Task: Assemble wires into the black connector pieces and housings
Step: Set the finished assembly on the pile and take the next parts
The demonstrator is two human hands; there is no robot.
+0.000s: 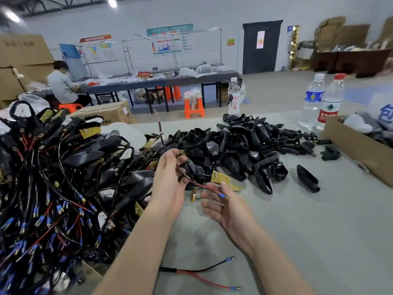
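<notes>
Loose red-and-black wire pair [204,275] lies at bottom centre, untouched. Mid-frame, left hand [168,177] grips a thin red-and-black blue-tipped wire lead [204,186] running lower right into right hand [225,209], loosely cupped; pinching or not, I cannot tell. Heap of black plastic housings [234,145] sits just beyond; tangled harness pile [53,177] crowds the left

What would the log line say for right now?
left hand: grips wire | right hand: fingertips touch its blue-tipped end | black housings: piled on table behind
</notes>
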